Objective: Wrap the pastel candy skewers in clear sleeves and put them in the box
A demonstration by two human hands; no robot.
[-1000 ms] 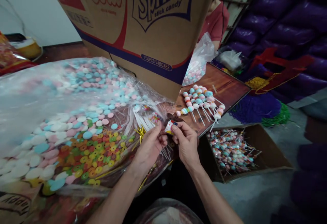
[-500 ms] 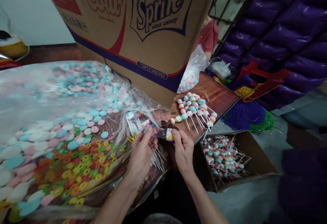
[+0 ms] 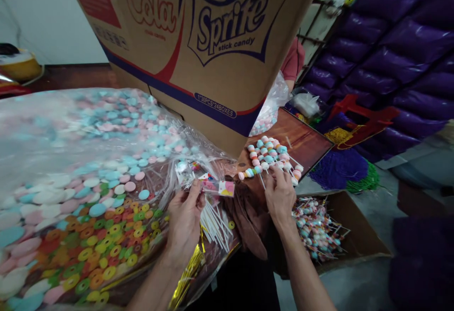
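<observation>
My left hand (image 3: 186, 211) pinches a small clear candy wrapper (image 3: 226, 188) with a pink, white and yellow print, held level over the table. Over at the right, my right hand (image 3: 279, 190) has its fingertips at the sticks of the candy skewers (image 3: 271, 152); whether it grips one is hard to make out. The skewers carry pink, white and blue candies with coloured rings and lie in a pile. Below my left hand is a bundle of white sticks (image 3: 215, 223), with gold twist ties (image 3: 187, 273) nearer me.
Loose pastel candies (image 3: 85, 188) and gummy rings (image 3: 106, 240) spread on plastic at left. A large carton (image 3: 184, 79) stands behind. A floor box (image 3: 362, 235) at right holds wrapped skewers. A brown glove (image 3: 250, 221) lies at the table edge. Another person's sleeve (image 3: 293, 60) shows behind the carton.
My right hand has let go of the wrapper and moved right to the pile of candy skewers. My left hand keeps the wrapper and has shifted slightly left.
</observation>
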